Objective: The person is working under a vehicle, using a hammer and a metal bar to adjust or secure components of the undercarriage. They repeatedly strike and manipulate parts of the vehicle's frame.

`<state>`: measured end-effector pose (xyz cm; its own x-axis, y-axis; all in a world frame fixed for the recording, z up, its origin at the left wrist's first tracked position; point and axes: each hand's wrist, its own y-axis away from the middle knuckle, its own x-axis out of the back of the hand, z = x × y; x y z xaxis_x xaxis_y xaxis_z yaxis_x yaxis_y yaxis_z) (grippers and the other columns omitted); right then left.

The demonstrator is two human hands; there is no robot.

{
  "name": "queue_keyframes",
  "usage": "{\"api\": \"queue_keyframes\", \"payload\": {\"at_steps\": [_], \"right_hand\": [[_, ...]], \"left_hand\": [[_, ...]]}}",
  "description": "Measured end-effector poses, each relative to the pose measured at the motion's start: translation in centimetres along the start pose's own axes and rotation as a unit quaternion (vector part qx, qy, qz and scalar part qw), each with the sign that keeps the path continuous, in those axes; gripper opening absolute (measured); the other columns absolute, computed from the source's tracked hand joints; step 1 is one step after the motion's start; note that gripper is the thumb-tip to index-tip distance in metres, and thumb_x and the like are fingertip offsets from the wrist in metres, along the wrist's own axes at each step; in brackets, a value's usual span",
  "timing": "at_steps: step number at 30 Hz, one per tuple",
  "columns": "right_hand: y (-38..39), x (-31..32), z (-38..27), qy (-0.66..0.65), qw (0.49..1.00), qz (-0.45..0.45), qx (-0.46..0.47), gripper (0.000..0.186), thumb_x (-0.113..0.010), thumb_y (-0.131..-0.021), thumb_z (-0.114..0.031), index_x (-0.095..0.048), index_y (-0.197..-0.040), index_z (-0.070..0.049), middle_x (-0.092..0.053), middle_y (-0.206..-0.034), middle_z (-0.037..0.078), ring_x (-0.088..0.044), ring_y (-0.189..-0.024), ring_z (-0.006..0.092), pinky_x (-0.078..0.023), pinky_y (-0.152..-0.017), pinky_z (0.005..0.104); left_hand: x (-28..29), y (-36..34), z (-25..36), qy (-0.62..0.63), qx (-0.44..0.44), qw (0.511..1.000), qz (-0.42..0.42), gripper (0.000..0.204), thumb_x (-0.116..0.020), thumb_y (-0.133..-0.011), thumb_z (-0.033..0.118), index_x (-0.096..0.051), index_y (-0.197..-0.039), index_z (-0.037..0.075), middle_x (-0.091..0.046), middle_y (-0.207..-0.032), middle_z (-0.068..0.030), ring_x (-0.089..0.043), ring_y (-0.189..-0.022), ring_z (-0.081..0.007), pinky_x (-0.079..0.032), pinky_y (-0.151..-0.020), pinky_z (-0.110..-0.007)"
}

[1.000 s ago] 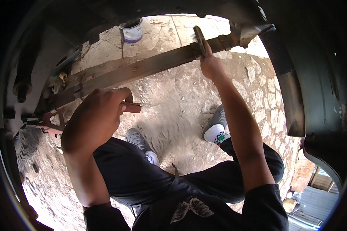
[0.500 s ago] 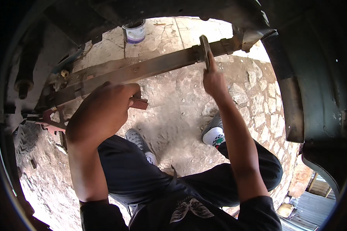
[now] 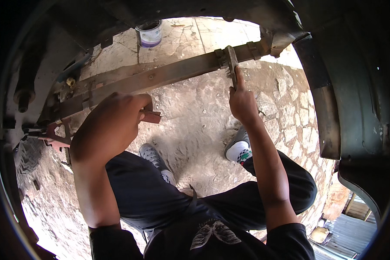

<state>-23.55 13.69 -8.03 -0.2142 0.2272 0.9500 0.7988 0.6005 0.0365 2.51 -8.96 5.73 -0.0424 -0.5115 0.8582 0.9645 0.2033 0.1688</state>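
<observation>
Right hand [image 3: 243, 104]: closed round a slim grey-brown brush with short bristles [image 3: 232, 58], index finger along its back; probably light, stiff, best held by the handle. Left hand [image 3: 121, 113]: pinching a flat reddish-brown block [image 3: 151, 117], likely light, rigid, held by one end. Beyond: long rusty-brown metal bar [image 3: 169, 74], seemingly heavy, hard-edged, at the brush head, contact unclear; open room towards the grey shoes [image 3: 151, 156]; dark curved metal panel [image 3: 368, 108] bounding the right.
</observation>
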Motion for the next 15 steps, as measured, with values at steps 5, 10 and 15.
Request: {"api": "queue_keyframes", "payload": {"at_steps": [5, 10, 15], "right_hand": [[-6.0, -1.3, 1.6, 0.003, 0.999, 0.035, 0.019, 0.081, -0.052, -0.101, -0.017, -0.002, -0.164, -0.013, -0.069, -0.094, 0.035, -0.069, -0.078, 0.0511, -0.055, -0.069, 0.0574], [-9.4, -1.4, 0.7, 0.040, 0.998, 0.037, 0.013, 0.081, -0.052, -0.101, -0.018, -0.001, -0.164, -0.018, -0.069, -0.092, 0.035, -0.070, -0.084, 0.0500, -0.055, -0.074, 0.0574], [-3.4, -1.5, 1.6, 0.032, 0.998, 0.031, 0.047, 0.082, -0.052, -0.101, -0.018, -0.001, -0.165, -0.017, -0.066, -0.074, 0.032, -0.068, -0.070, 0.0489, -0.054, -0.066, 0.0576]], "left_hand": [[-0.1, -0.3, 0.3, -0.029, 0.030, 0.999, -0.028, 0.010, -0.061, -0.094, 0.000, -0.067, -0.102, 0.000, -0.075, -0.098, -0.0151, -0.068, -0.100, -0.0404, -0.051, -0.089, -0.047], [0.2, -0.8, 0.7, -0.021, 0.034, 0.999, -0.022, 0.010, -0.061, -0.094, 0.001, -0.067, -0.103, 0.000, -0.074, -0.099, -0.0167, -0.068, -0.101, -0.0399, -0.052, -0.089, -0.047], [0.5, -0.5, 0.8, -0.022, 0.038, 0.999, -0.005, 0.011, -0.062, -0.095, 0.003, -0.067, -0.104, 0.000, -0.072, -0.103, -0.0201, -0.068, -0.103, -0.0401, -0.051, -0.087, -0.048]]}}
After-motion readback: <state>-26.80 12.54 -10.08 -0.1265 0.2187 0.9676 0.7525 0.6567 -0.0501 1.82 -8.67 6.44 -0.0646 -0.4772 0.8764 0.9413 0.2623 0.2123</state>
